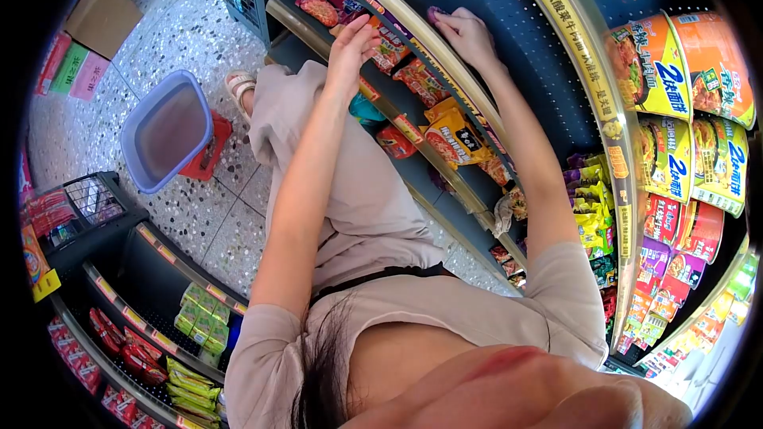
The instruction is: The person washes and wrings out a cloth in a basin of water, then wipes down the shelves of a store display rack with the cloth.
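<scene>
My right hand (467,38) reaches onto the dark perforated shelf (517,71), its fingers closed on a crumpled purple cloth (435,14), mostly hidden by the hand. In front of the shelf's edge strip, my left hand (352,49) is held up with loosely bent fingers apart and nothing visible in it. It is nearest to the red noodle packets (327,1) on the lower shelf. An orange-yellow packet (455,137) lies farther along that same shelf, below my right forearm.
A blue basin (208,123) of murky water sits on a red stool (211,147) on the speckled floor. Instant noodle tubs (658,71) fill the shelf at right. Another stocked shelf unit (131,314) stands at lower left. A cardboard box (102,12) is at upper left.
</scene>
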Motion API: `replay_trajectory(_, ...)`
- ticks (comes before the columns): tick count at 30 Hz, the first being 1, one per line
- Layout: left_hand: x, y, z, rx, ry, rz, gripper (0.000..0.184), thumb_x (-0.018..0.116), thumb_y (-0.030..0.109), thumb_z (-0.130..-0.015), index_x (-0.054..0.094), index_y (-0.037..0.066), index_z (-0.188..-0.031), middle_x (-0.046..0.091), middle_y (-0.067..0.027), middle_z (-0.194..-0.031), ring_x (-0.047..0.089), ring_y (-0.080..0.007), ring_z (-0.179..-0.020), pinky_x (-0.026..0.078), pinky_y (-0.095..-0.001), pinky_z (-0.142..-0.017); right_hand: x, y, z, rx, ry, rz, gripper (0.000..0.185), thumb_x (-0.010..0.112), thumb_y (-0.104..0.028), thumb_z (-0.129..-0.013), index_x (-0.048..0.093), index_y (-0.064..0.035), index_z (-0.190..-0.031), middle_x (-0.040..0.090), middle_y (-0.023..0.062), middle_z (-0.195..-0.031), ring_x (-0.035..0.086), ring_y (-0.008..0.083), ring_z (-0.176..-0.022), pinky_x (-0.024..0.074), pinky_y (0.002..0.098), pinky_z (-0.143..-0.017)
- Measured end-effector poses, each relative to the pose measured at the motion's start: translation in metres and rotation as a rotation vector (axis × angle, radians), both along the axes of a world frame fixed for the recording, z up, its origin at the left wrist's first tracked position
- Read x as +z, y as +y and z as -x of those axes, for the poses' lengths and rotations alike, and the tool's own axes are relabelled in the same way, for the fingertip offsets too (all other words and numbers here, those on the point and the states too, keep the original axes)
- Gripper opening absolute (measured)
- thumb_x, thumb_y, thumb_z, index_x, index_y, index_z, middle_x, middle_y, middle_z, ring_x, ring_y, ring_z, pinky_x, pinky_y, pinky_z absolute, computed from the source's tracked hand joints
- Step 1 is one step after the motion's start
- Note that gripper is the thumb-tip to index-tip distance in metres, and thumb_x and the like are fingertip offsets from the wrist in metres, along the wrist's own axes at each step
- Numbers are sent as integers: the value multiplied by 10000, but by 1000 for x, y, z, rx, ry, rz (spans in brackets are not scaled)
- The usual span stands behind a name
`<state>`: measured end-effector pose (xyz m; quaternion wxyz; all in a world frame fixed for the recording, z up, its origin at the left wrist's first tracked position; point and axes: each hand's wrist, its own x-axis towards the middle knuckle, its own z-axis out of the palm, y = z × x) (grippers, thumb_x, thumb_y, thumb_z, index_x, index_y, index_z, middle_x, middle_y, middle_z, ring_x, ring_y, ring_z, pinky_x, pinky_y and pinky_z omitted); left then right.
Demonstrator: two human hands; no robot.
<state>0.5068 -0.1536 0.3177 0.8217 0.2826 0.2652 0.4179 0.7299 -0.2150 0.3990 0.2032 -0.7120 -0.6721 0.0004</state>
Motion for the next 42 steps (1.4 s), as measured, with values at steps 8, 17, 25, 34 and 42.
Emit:
replay_trajectory(8, 1, 0, -3, -14, 12, -28, 345, 545, 182, -927, 520, 88, -1258, 641, -14, -1002, 595, -104, -905, 439, -255, -834, 6, -1, 10, -89, -116, 22, 185, 638, -221, -857, 691, -141, -1016, 590, 90, -798, 599, 284, -720, 471, 360, -626)
replay_trajectory(17, 2, 6, -3, 8, -40, -23, 312, 524, 181, -939, 560, 41, -1215, 650, -29, -987, 599, -113, -903, 444, -264, -828, -6, 47, -13, -268, -143, 1, 206, 614, -308, -850, 708, -199, -997, 616, 114, -863, 619, 341, -812, 503, 446, -701)
replay_trajectory(25, 2, 8, -2, 19, -71, -38, 322, 517, 204, -938, 575, 17, -1194, 646, -44, -973, 596, -134, -909, 445, -273, -839, -11, 84, -39, -335, -81, 48, 234, 608, -369, -844, 705, -229, -1004, 669, 150, -912, 641, 367, -852, 519, 443, -743)
replay_trajectory(34, 1, 8, 1, 4, -74, -70, 350, 529, 242, -939, 590, 3, -1187, 646, -34, -979, 588, -95, -880, 442, -230, -782, -8, 62, -32, -247, -83, 20, 263, 571, -403, -873, 698, -198, -977, 642, 185, -885, 620, 382, -835, 496, 455, -707)
replay_trajectory(42, -1, 6, 2, -36, -81, -59, 343, 508, 229, -941, 567, 40, -1222, 642, -14, -960, 593, -88, -872, 441, -226, -776, -2, 16, -24, -201, -95, 74, 232, 586, -328, -878, 688, -166, -1007, 600, 148, -855, 607, 353, -833, 486, 424, -713)
